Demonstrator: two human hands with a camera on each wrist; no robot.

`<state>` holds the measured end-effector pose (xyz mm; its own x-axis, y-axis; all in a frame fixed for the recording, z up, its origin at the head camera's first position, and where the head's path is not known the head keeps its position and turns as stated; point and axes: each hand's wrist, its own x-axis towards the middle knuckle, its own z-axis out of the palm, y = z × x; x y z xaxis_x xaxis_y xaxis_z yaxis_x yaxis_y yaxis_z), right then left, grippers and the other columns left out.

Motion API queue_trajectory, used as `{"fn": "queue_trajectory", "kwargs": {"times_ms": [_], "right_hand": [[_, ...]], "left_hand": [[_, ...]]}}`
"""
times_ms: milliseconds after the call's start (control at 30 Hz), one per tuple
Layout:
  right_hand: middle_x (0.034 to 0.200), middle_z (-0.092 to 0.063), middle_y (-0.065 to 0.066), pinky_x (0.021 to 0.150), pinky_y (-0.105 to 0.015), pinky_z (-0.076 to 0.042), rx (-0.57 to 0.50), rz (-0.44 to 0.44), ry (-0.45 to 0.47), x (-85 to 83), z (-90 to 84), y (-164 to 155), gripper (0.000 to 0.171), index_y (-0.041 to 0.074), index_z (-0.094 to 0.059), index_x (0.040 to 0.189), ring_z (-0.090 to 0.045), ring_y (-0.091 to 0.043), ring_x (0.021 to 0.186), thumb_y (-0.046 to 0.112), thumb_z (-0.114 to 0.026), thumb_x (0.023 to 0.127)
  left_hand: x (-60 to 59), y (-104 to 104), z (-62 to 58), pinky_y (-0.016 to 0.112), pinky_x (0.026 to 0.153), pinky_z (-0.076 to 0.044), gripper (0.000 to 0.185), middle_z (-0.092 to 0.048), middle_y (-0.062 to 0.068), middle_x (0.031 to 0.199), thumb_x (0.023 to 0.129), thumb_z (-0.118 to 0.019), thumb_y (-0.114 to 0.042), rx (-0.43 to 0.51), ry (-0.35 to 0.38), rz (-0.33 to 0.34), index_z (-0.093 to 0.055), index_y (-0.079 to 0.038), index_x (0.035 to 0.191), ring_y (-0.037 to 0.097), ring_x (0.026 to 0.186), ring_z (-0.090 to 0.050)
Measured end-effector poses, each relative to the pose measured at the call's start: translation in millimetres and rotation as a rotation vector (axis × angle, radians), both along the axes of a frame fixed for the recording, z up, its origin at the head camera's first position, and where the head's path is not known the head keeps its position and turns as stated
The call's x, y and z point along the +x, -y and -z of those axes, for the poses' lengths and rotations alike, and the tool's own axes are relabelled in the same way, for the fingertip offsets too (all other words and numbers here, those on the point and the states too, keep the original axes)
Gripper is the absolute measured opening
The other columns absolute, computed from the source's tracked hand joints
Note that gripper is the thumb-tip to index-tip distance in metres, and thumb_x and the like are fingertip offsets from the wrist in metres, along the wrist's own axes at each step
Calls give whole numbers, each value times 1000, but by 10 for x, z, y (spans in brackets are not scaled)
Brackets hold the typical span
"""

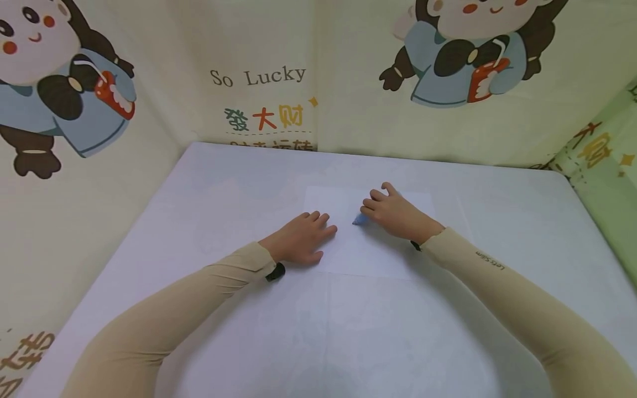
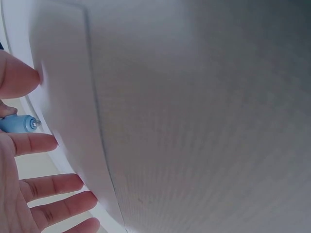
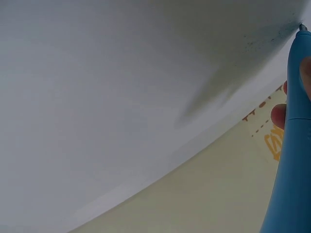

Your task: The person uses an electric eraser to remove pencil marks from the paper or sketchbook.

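Observation:
A sheet of white paper (image 1: pixel 358 257) lies on the white table. My right hand (image 1: pixel 395 213) grips a thick blue pen-shaped tool (image 1: pixel 360 219), its narrow tip pointing down and left at the paper. In the right wrist view the tool (image 3: pixel 294 141) has a slim metal-looking tip right at the surface, with small dark specks beside it. My left hand (image 1: pixel 302 239) rests with spread fingers on the left part of the sheet. The left wrist view shows those fingers (image 2: pixel 63 208) fairly straight, holding nothing, with the blue tool (image 2: pixel 17 124) beyond them.
The white table (image 1: pixel 224 342) reaches back to a cream curtain (image 1: pixel 348 83) printed with cartoon figures and lettering. Dark wrist devices (image 1: pixel 275 272) show under both cuffs. A faint crease runs down the table cover in front of the paper.

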<state>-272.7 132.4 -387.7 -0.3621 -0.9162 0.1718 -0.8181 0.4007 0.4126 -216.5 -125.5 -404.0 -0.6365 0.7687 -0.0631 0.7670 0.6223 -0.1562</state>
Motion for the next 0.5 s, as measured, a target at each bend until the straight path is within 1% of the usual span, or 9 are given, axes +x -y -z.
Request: {"fn": "queue_trajectory", "kwargs": {"times_ms": [133,300,400,500], "right_hand": [[84,-58,-3,89,-48,-39,-3,8,10,6,-19,-31,17,6,-60,94,-47,-22,83,0,-67,80],[80,-57,-4,84,-46,-40,-48,0,6,0,-27,-95,16,6,-58,91,-48,-23,78,1,-68,79],[76,-54,-5,74,-39,-40,-69,-5,8,-2,-28,-120,16,6,-55,90,-48,-23,69,1,-66,79],[72,-50,-4,60,-31,-35,-76,-2,18,5,-35,-137,14,5,-54,89,-44,-20,60,1,-63,80]], "left_hand": [[0,-3,-15,38,84,-47,46,-53,9,111,84,-53,-37,-7,2,1,-48,-13,123,22,94,-51],[2,2,-39,37,83,-47,47,-53,9,110,84,-54,-37,-10,-2,5,-48,-12,123,23,93,-51],[5,1,-52,37,82,-47,46,-53,9,109,84,-54,-37,-4,1,8,-48,-12,122,23,93,-51],[5,-1,-60,37,81,-46,46,-53,9,108,84,-54,-37,0,3,13,-48,-12,122,23,92,-51]]}}
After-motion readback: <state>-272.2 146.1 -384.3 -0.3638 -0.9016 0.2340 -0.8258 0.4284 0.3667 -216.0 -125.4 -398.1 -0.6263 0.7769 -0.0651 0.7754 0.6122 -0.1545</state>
